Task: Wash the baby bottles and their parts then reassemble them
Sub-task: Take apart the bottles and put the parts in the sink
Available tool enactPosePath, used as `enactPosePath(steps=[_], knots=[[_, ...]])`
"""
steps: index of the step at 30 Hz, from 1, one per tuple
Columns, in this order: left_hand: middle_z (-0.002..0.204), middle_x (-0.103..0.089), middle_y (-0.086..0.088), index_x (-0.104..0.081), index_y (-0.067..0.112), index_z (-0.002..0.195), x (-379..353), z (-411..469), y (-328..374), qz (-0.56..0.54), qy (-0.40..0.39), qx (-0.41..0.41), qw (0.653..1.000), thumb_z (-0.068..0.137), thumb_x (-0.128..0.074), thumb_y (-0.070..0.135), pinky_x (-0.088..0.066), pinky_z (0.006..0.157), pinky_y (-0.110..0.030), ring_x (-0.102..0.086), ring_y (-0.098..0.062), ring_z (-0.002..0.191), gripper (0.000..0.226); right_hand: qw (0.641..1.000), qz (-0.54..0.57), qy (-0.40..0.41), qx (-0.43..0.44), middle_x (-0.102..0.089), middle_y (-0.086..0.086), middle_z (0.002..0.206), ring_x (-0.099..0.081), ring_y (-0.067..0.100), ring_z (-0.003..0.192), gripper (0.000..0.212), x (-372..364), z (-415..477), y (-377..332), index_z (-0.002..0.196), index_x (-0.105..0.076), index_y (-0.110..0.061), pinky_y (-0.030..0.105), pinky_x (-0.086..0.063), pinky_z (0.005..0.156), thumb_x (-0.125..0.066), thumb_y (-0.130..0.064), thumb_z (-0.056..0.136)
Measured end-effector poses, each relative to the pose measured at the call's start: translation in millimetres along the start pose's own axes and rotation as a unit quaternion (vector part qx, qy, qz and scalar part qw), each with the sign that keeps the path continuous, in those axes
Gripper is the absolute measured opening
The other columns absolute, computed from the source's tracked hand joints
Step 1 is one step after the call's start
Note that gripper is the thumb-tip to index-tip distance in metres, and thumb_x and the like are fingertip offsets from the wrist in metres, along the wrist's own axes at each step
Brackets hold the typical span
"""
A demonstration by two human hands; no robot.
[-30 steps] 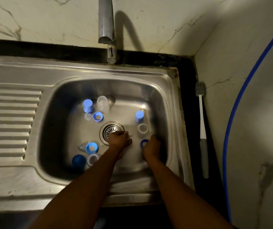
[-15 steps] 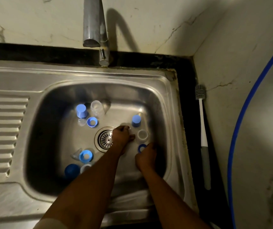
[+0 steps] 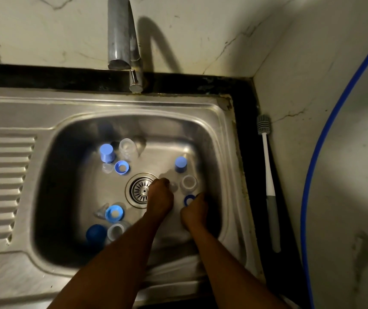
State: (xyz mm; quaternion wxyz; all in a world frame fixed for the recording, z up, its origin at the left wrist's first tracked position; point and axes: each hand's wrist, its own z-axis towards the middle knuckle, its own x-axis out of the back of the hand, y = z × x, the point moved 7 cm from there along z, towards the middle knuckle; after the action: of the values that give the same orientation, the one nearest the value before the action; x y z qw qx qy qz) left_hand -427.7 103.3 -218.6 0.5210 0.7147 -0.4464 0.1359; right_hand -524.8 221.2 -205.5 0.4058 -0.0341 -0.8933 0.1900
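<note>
Baby bottle parts lie scattered in the steel sink (image 3: pixel 218 152). My left hand (image 3: pixel 159 198) is beside the drain (image 3: pixel 139 190), fingers curled at a clear teat (image 3: pixel 173 186). My right hand (image 3: pixel 195 211) has its fingertips curled on a dark blue ring (image 3: pixel 188 200). Just beyond stand an open clear bottle (image 3: pixel 189 182) and a light blue cap (image 3: pixel 180 164). At the back left are another light blue cap (image 3: pixel 106 152), a clear bottle (image 3: pixel 127 149) and a blue ring (image 3: pixel 122 167). Front left hold a blue ring (image 3: pixel 114 212), a dark blue cap (image 3: pixel 96 234) and a clear bottle (image 3: pixel 116 230).
The tap (image 3: pixel 120 32) hangs over the sink's back edge with no water running. A ribbed draining board (image 3: pixel 2 175) lies to the left. A white and grey bottle brush (image 3: pixel 267 175) rests on the dark ledge at the right, by a blue hose (image 3: pixel 334 108) on the wall.
The view has shifted slightly. Both hands stay at the same spots by the drain and the dark blue ring; the parts have not moved.
</note>
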Motion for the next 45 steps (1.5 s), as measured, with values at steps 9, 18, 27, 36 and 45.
enactPosePath(steps=[9,18,27,36,45], knots=[[0.121,-0.065,-0.020,-0.067,0.000,0.121,15,-23,1,0.007,-0.016,-0.044,0.999,0.096,-0.053,0.007,-0.043,0.098,-0.037,-0.059,-0.034,0.115,0.029,0.999,-0.027,0.010,0.033,-0.054,0.014,0.135,-0.054,0.032,0.124,0.050,18,-21,-5,0.135,-0.047,-0.007,0.038,-0.046,0.103,-0.065,-0.009,0.088],[0.103,-0.069,-0.014,-0.071,0.005,0.102,85,-52,24,0.094,-0.045,-0.172,0.980,0.092,-0.053,0.010,-0.049,0.085,-0.037,-0.065,-0.032,0.099,0.021,0.989,-0.088,-0.006,0.115,-0.064,0.014,0.123,-0.062,0.032,0.113,0.030,29,-64,-41,0.114,-0.063,-0.009,0.035,-0.054,0.093,-0.062,-0.013,0.084],[0.112,-0.066,-0.010,-0.068,0.008,0.106,191,-44,6,0.169,-0.027,-0.197,0.965,0.094,-0.054,0.011,-0.051,0.084,-0.034,-0.064,-0.030,0.102,0.019,0.965,-0.144,0.020,0.218,-0.066,0.011,0.117,-0.064,0.028,0.108,0.022,30,-116,-137,0.115,-0.062,-0.011,0.036,-0.056,0.087,-0.061,-0.015,0.093],[0.112,-0.067,-0.007,-0.063,0.013,0.108,233,-28,-13,0.150,0.015,-0.156,0.976,0.092,-0.057,0.015,-0.049,0.083,-0.033,-0.065,-0.029,0.103,0.017,0.937,-0.187,-0.023,0.296,-0.064,0.009,0.118,-0.064,0.029,0.105,0.032,-3,-118,-204,0.121,-0.059,-0.013,0.036,-0.054,0.081,-0.064,-0.012,0.090],[0.125,-0.062,-0.010,-0.064,0.012,0.119,189,-6,-30,0.150,0.010,-0.103,0.983,0.094,-0.053,0.009,-0.049,0.090,-0.036,-0.062,-0.030,0.110,0.028,0.938,-0.174,-0.005,0.299,-0.062,0.011,0.124,-0.063,0.032,0.112,0.040,-26,-74,-223,0.128,-0.053,-0.015,0.038,-0.053,0.086,-0.065,-0.016,0.089]])
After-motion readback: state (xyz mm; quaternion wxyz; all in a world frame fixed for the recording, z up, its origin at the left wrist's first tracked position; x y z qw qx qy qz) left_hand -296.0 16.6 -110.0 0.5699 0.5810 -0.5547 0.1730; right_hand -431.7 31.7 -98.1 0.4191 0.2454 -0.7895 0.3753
